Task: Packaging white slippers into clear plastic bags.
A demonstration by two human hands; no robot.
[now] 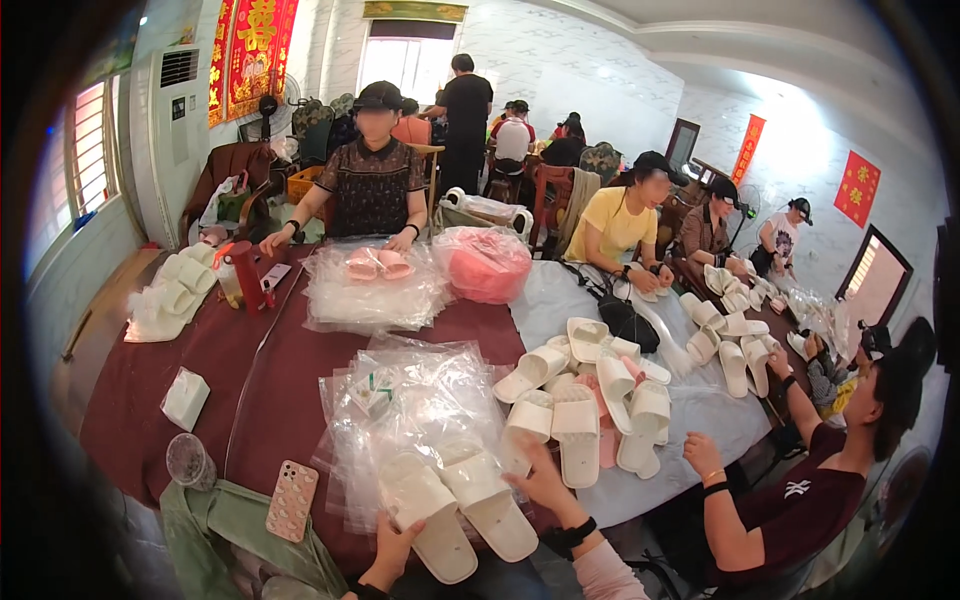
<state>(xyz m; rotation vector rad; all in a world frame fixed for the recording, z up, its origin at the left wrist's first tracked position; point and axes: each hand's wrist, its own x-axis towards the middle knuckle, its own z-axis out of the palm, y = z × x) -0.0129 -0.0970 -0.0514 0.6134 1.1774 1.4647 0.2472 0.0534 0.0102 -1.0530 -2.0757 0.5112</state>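
Note:
My left hand grips the heel end of a white slipper lying on a pile of clear plastic bags. A second white slipper lies right beside it. My right hand reaches past that slipper toward a heap of white slippers with a pink one among them; its fingers rest at the heap's near edge, and whether they hold anything is hidden.
The dark red table carries a phone in a patterned case, a plastic cup, a white packet and a red bottle. A green cloth lies near me. People sit across and to my right, handling slippers.

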